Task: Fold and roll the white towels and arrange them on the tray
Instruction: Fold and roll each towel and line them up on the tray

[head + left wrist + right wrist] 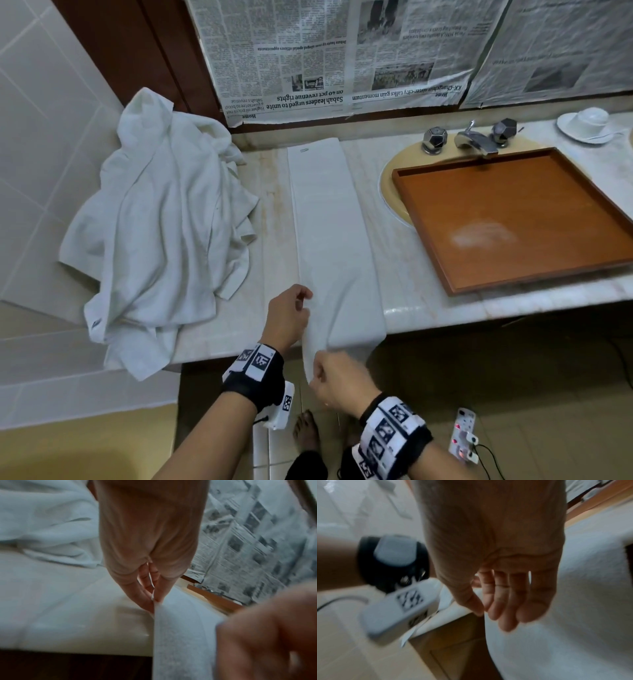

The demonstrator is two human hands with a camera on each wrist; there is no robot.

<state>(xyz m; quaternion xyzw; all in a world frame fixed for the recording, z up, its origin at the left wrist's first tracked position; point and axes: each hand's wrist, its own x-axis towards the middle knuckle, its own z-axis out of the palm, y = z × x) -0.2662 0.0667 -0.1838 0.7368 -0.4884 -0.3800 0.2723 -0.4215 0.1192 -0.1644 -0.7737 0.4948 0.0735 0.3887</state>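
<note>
A white towel point(329, 222), folded into a long narrow strip, lies on the marble counter point(404, 274) and hangs over its front edge. My left hand point(301, 308) pinches the strip's left edge near the counter's front; the left wrist view shows the pinch point(154, 599) on the towel point(180, 635). My right hand point(325, 377) grips the hanging end below the counter edge, its fingers point(503, 609) curled against the towel point(556, 628). An empty brown wooden tray point(513, 219) sits over the sink to the right.
A heap of loose white towels point(161, 219) covers the counter's left end and droops over the edge. A chrome faucet point(476, 140) stands behind the tray, a white cup and saucer point(589, 123) at far right. Newspaper point(342, 58) covers the back wall. A power strip point(464, 435) lies on the floor.
</note>
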